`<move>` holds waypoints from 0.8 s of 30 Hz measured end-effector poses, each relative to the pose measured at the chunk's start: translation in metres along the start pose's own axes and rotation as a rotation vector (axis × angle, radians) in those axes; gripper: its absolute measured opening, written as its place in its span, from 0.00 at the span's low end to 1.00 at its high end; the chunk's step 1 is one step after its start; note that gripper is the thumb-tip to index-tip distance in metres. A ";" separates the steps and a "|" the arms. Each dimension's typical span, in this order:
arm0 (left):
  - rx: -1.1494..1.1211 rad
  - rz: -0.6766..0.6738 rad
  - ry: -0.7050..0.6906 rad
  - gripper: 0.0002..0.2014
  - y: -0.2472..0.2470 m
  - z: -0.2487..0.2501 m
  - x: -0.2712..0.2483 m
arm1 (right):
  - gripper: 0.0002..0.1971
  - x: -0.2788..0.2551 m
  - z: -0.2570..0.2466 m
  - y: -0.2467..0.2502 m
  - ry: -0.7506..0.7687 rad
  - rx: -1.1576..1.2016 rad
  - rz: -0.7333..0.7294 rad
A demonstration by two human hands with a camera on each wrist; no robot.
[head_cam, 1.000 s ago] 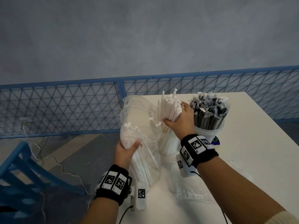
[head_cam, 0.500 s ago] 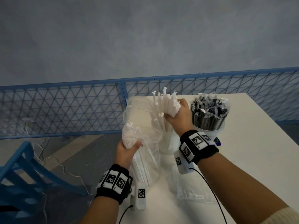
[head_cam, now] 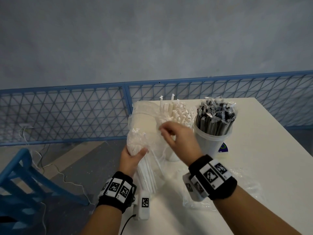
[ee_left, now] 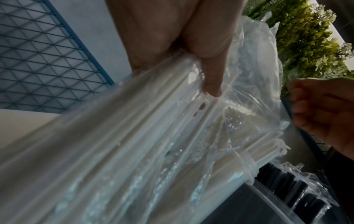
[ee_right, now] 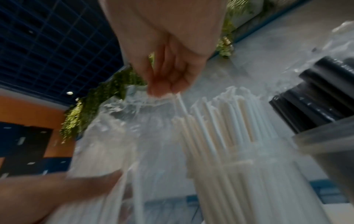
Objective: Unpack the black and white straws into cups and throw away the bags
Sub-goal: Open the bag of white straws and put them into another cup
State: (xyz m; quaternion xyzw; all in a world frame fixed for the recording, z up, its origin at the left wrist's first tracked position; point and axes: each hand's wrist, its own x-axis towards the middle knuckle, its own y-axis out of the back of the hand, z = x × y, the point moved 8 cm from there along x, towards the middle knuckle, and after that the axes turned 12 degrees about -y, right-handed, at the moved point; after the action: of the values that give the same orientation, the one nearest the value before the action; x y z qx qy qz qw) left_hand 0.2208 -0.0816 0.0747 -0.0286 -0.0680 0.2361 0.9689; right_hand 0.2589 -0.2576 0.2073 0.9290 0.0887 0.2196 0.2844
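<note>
White table (head_cam: 264, 167) | grey wall (head_cam: 152, 39) | blue mesh fence (head_cam: 67, 114)

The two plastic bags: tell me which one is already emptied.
The crumpled clear bag lying flat on the table by the right wrist; the other bag, held upright, still contains white straws.

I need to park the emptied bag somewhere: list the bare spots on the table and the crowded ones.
Bare: the table to the right of the cup of black straws, out to its right edge, and the near strip between the wrists. Crowded: the left end, with the bag of white straws, the white-straw cup, and an empty bag under the right forearm.
</note>
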 end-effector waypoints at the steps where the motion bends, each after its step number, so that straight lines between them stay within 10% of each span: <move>1: 0.012 -0.024 -0.005 0.26 -0.003 0.002 -0.001 | 0.08 -0.004 0.006 -0.015 -0.032 -0.081 -0.099; 5: 0.064 -0.122 -0.040 0.23 -0.014 0.011 -0.007 | 0.13 -0.007 0.017 -0.039 -0.115 -0.221 -0.198; 18: 0.267 -0.529 -0.091 0.62 -0.043 0.026 -0.023 | 0.29 -0.019 0.013 -0.073 -0.202 -0.077 -0.598; 24: 0.199 -0.566 -0.059 0.54 -0.052 0.027 -0.030 | 0.23 -0.027 0.022 -0.076 -0.390 0.112 -0.406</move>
State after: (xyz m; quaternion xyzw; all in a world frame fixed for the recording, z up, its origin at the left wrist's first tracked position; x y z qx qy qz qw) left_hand 0.2141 -0.1410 0.1022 0.0934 -0.0780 -0.0369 0.9919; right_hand 0.2418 -0.2137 0.1383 0.9312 0.2284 -0.0298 0.2824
